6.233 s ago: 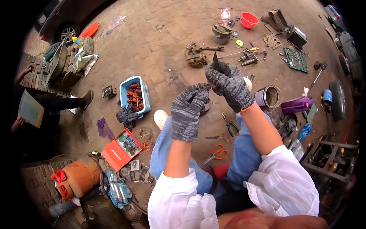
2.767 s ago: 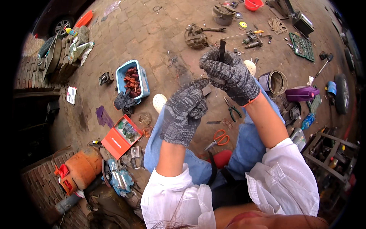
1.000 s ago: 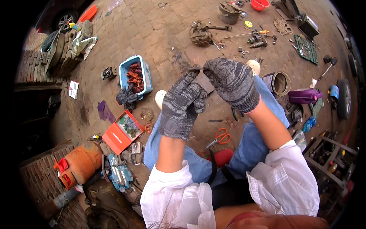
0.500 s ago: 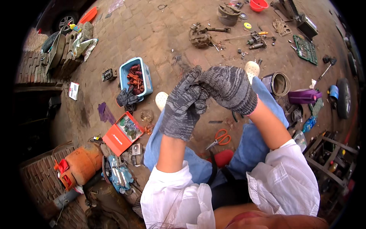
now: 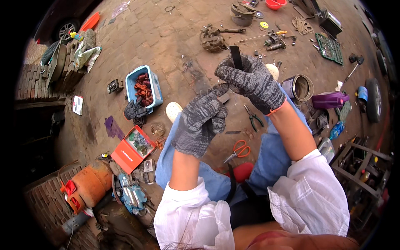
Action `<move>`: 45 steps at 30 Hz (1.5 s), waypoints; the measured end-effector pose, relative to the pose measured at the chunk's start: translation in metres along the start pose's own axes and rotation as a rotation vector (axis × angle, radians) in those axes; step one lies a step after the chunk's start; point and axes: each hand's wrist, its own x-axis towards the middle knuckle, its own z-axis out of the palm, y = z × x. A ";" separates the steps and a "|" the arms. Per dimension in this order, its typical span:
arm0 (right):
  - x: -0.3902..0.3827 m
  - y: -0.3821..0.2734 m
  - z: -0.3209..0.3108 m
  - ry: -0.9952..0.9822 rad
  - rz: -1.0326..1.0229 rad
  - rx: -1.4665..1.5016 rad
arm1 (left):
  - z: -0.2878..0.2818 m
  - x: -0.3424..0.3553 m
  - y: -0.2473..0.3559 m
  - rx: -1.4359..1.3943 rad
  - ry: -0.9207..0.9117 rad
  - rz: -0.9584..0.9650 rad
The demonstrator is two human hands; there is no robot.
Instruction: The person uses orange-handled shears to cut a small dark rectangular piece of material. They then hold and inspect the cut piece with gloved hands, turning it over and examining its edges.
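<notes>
Both my hands wear grey-black knit gloves and are raised in front of my knees. My right hand [image 5: 253, 83] is closed on a short, flat black strip [image 5: 236, 57] that sticks up between thumb and fingers. Just lower left, my left hand [image 5: 200, 123] is closed, its fingertips close to the right hand. A small flat grey piece [image 5: 224, 98] shows beside its fingers; whether it is held or lies beyond I cannot tell. On the ground between my legs are pliers [image 5: 253, 117] with dark handles, orange-handled scissors [image 5: 237, 151] and a thin dark strip [image 5: 233, 132].
At left stand a blue bin [image 5: 156, 89] of copper-coloured coils, an open red box [image 5: 127, 156] and an orange gas cylinder [image 5: 92, 183]. Ahead lie a greasy metal part [image 5: 212, 39] and a green tool case [image 5: 329, 48]. A metal can [image 5: 298, 88] and purple container [image 5: 329, 100] sit right.
My hands have moved apart, the right one rising slightly. The black strip now stands up plainly from my right hand. The pliers have come into fuller view.
</notes>
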 end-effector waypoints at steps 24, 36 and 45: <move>0.002 0.016 0.017 0.285 -0.722 -0.399 | 0.000 0.005 -0.004 0.343 0.276 0.252; 0.012 0.036 0.005 0.353 -0.861 -1.077 | -0.009 0.009 -0.005 0.178 0.239 0.254; 0.007 0.030 0.011 0.305 -0.755 -1.131 | -0.010 0.006 -0.003 0.224 0.313 0.290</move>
